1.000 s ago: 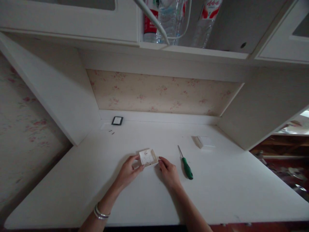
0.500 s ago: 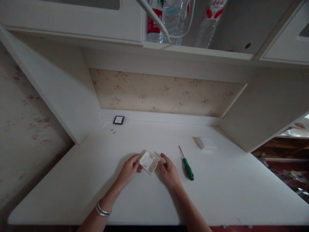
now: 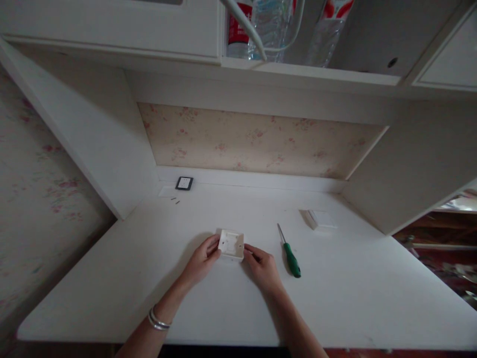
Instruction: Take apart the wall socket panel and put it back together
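Note:
A white square socket back box (image 3: 231, 245), its open side facing up, is between my two hands at the middle of the desk. My left hand (image 3: 201, 259) grips its left side, thumb near the front corner. At the opposite side, the fingers of my right hand (image 3: 262, 266) are closed against the box's right wall. To the right of that hand lies a screwdriver (image 3: 291, 259) with a green handle, its tip pointing away from me. A socket panel with a black frame (image 3: 184, 183) lies at the back left, and two small screws (image 3: 175, 201) are near it.
Farther right on the white desk (image 3: 335, 298) lies another white box-like piece (image 3: 320, 220). Side panels bound the desk left and right. Overhead, a shelf holds plastic bottles (image 3: 270, 30), and a white cable (image 3: 246, 27) hangs over its edge.
The box has turned from a slanted position to nearly square with the desk. My right hand's fingers have closed in on its right side, and the view has shifted slightly.

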`<state>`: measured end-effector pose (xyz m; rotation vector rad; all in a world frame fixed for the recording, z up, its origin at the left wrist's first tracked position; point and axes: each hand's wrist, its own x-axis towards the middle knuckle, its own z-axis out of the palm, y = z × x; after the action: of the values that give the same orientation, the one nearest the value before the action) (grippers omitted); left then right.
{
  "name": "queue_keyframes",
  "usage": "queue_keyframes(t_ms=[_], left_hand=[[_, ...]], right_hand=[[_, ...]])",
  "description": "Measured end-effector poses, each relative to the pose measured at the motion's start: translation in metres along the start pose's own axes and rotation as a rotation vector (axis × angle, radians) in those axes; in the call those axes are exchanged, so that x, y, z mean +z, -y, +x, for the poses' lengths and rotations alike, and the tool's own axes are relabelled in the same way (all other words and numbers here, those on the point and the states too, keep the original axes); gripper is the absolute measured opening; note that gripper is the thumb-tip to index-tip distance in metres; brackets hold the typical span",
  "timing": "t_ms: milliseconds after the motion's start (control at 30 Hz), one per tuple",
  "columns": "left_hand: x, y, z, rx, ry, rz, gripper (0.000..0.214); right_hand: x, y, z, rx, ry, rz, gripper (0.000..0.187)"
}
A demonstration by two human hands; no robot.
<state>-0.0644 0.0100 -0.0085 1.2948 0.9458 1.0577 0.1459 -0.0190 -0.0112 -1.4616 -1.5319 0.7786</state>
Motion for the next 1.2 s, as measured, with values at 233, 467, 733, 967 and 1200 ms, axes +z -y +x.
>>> queue_keyframes(t_ms=[233,467,733,967,1200], left_hand=[[0.001,-0.008,0.000,-0.003,0.012,-0.011,0.053],[0.003,-0.006,-0.003,-0.040,0.007,0.006,0.052],[-0.068,-0.017,0.077,-0.021,-0.293,0.550,0.034],[-0.155,-0.051,0.184,-0.185,-0.530,0.826,0.029],[-0.198,-0.044,0.238,-0.347,-0.552,0.980,0.042]], right_hand=[[-0.002,-0.001,-0.001,0.013,0.011,0.118,0.041],[0.000,-0.006,0.001,0.074,-0.029,0.087,0.044],[0.001,-0.007,0.006,0.114,-0.121,0.107,0.042],[0.004,-0.009,0.011,0.179,-0.148,0.098,0.040],[0.006,-0.008,0.014,0.217,-0.153,0.065,0.036]])
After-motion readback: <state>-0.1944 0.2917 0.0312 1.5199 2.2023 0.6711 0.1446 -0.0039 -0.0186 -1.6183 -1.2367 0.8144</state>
